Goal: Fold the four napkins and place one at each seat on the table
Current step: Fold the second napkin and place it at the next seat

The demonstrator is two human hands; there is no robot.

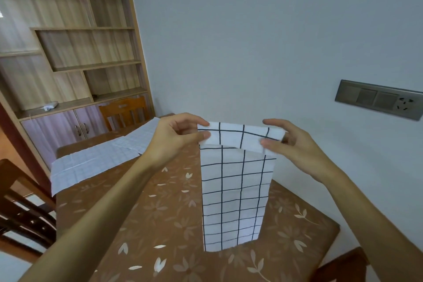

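A white napkin with a black grid (pixel 235 194) hangs in the air above the table (pixel 164 213), folded into a long strip with its top edge turned over. My left hand (pixel 176 137) pinches its top left corner. At the top right corner my right hand (pixel 293 144) pinches it between thumb and fingers. Two more checked napkins lie flat on the table's far left side, one near the left edge (pixel 91 165) and one further back (pixel 142 135).
A wooden chair (pixel 124 110) stands at the table's far end and a dark chair (pixel 20 208) at its left side. Another chair's corner (pixel 343 265) shows at the lower right. A wall with a socket panel (pixel 377 98) runs along the right; shelving stands behind.
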